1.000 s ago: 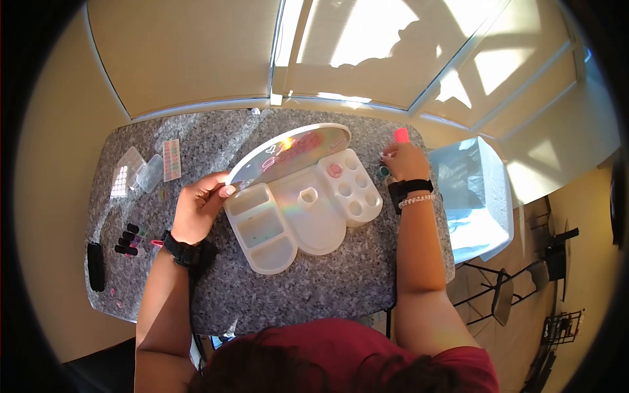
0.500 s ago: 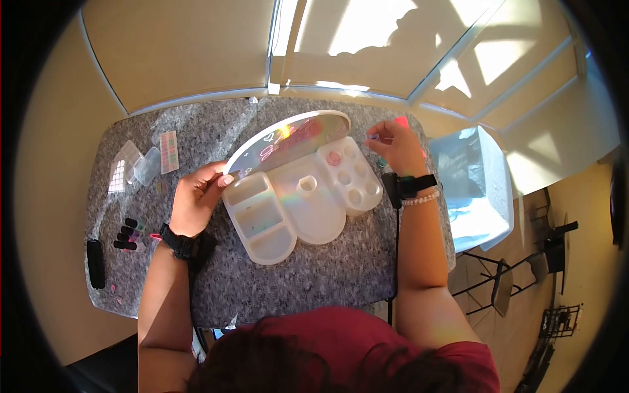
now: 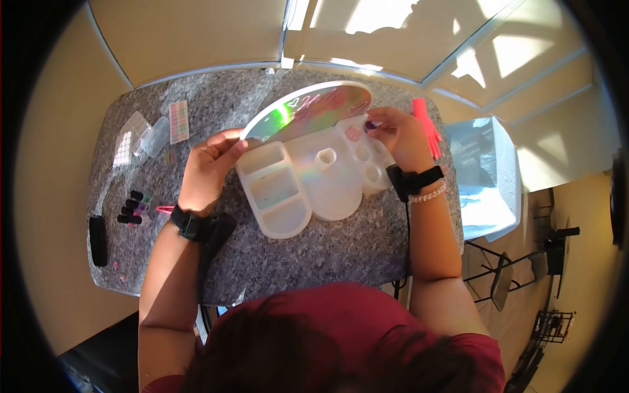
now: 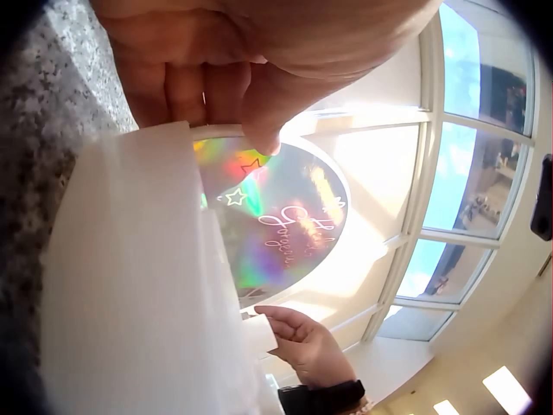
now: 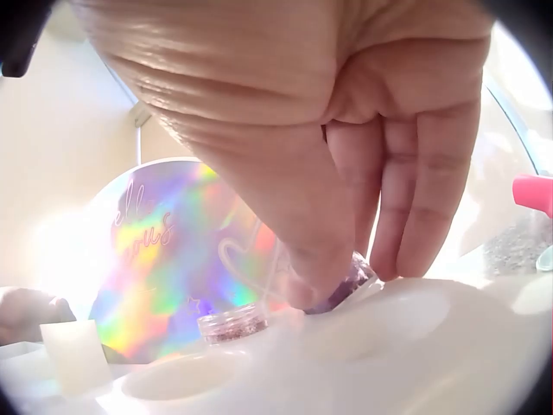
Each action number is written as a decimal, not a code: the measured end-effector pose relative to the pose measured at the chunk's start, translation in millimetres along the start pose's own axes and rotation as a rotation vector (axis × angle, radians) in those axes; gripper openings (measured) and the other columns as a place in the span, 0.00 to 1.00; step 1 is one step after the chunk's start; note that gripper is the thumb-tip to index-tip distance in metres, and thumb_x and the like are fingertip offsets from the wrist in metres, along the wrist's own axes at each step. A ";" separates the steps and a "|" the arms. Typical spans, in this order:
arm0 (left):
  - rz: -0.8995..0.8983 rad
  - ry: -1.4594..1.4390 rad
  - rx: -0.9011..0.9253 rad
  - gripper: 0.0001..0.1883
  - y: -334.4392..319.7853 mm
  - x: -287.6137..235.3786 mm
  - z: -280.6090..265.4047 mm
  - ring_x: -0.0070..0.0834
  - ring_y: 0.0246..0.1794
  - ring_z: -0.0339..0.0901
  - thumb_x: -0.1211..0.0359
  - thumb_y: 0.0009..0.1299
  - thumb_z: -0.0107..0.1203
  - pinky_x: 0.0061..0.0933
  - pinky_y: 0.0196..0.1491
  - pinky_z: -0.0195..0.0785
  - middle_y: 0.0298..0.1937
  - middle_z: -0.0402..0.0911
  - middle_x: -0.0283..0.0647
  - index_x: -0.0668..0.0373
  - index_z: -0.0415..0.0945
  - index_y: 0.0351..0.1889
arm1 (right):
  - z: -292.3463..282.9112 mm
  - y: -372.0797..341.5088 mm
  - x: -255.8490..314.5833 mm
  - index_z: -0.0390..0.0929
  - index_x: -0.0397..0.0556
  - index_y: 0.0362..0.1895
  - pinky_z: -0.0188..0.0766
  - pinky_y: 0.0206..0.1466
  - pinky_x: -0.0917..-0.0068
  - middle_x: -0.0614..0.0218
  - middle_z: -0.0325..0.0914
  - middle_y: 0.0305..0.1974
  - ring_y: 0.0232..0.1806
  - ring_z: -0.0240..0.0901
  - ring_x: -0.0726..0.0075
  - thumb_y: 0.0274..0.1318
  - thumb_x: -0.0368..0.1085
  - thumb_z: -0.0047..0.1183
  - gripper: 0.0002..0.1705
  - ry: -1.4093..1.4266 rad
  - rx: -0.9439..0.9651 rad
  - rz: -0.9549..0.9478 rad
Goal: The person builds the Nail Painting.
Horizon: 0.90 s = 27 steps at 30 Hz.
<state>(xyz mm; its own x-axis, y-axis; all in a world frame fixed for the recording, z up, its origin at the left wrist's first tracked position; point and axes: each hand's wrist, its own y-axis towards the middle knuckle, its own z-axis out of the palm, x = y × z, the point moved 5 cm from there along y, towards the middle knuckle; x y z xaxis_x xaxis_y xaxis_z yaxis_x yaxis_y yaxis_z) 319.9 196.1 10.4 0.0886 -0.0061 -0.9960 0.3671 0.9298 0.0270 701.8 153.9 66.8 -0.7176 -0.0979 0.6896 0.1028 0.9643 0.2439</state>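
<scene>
The left hand (image 3: 208, 171) pinches the left edge of the shiny round panel (image 3: 308, 108) that stands tilted at the back of a white compartment tray (image 3: 331, 190). In the right wrist view the right hand (image 5: 346, 156) pinches a small clear jar of purple glitter (image 5: 350, 285), tilted at a round hollow of the tray. Beside it, a jar of pink glitter (image 5: 233, 323) sits in another hollow. The left wrist view shows the left thumb on the panel's rim, with lettering and stars on the panel (image 4: 281, 207).
Clear boxes (image 3: 154, 137), a sticker sheet (image 3: 179, 122), dark-capped bottles (image 3: 131, 211) and a black case (image 3: 98, 241) lie at the left. A pink object (image 3: 427, 128) lies at the right edge, beside a lined bin (image 3: 485, 177).
The right hand has moved left from the table's right side to the tray's round hollows, with a small jar in its fingers. The left hand keeps its grip on the panel.
</scene>
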 end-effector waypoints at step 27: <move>-0.004 -0.243 -0.151 0.15 -6.8 20.8 11.5 0.22 0.60 0.81 0.66 0.88 0.60 0.29 0.69 0.68 0.59 0.89 0.35 0.61 0.84 0.66 | -60.6 20.6 -55.0 0.96 0.56 0.54 0.81 0.63 0.51 0.52 0.93 0.51 0.56 0.88 0.45 0.59 0.42 0.76 0.19 -0.634 0.095 0.221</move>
<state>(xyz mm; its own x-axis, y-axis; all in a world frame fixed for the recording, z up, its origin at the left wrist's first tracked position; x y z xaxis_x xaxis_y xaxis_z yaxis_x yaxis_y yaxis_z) 329.9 185.4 -9.6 0.3132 -0.0810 -0.9462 0.2278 0.9737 -0.0079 785.1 164.3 75.2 -0.9548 0.2396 0.1756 0.2537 0.9653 0.0622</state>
